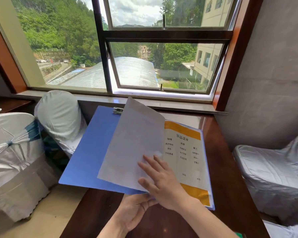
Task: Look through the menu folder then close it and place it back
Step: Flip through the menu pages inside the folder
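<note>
A blue menu folder [91, 152] lies open above the dark wooden table [227, 177], its left cover hanging past the table's left edge. A white page [131, 143] stands lifted and curved over the middle. My right hand [160, 182] pinches that page's lower edge, thumb under and fingers spread on top. Beneath it lies a printed menu sheet [184, 152] with orange bands and dark text. My left hand [136, 210] holds the folder's bottom edge from below, near its spine. A metal clip [117, 111] sits at the folder's top.
Chairs in white covers stand at the left [12, 152], behind the folder [58, 115] and at the right [273, 172]. A large window [162, 66] with a stone sill [144, 100] runs across the back. A grey wall [273, 83] closes the right side.
</note>
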